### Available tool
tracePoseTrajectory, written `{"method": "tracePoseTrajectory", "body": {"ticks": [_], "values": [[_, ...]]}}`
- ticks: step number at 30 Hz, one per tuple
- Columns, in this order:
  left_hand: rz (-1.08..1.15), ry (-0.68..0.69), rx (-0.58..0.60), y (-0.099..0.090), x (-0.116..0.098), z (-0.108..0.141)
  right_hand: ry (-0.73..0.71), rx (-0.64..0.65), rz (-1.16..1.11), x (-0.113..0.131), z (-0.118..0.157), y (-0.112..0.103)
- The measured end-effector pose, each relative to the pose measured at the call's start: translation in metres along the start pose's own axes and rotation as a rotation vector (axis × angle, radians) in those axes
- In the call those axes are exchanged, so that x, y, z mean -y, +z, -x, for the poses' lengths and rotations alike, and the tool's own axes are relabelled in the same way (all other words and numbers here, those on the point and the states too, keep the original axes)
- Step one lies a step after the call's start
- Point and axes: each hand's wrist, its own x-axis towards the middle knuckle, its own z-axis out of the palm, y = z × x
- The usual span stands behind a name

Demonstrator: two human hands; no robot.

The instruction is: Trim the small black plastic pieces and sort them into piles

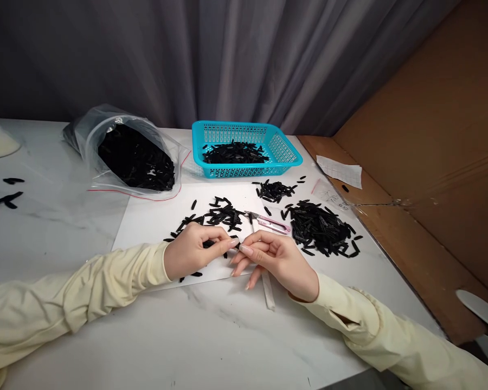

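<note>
My left hand (199, 248) and my right hand (274, 257) meet over the front of a white sheet (146, 233). Thumb and forefinger of each pinch a small black piece (236, 244) between them; the right hand's other fingers are spread. Loose black pieces (225, 215) lie on the sheet just behind the hands. Pink-handled thread snips (270, 222) rest behind my right hand, beside a narrow white strip (268, 292) that passes under it. A large heap of black pieces (321, 227) is to the right, with a smaller heap (275, 190) behind.
A blue basket (247, 172) holding black pieces stands at the back. Left of it lies an open clear bag (91, 146) full of black pieces. A few more pieces (4, 200) are at far left. A cardboard wall (431, 135) borders the right side, near a paper slip (339, 170).
</note>
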Motion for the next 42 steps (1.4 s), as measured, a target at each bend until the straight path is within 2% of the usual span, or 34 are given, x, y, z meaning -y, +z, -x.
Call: {"method": "tracePoseTrajectory", "body": {"ticks": [7,13,26,33,42], "values": [[-0.006,0.04,-0.031,-0.0009,-0.0003,-0.0002,0.016,0.051,-0.064,0.0013,0.0001,-0.0037],[0.009,0.06,-0.04,-0.0012,-0.0011,-0.0011,-0.015,0.039,-0.041,0.0014,0.0002,-0.0037],[0.084,-0.008,-0.071,-0.0013,-0.0028,-0.0011,-0.119,-0.012,-0.006,-0.0003,-0.0003,-0.0053],[0.12,-0.018,-0.084,-0.0007,-0.0001,0.0004,-0.111,-0.014,-0.026,-0.0003,0.0003,-0.0045],[0.103,0.038,-0.077,-0.0004,-0.0006,0.0008,-0.087,-0.023,-0.032,0.002,-0.0011,-0.0042]]}}
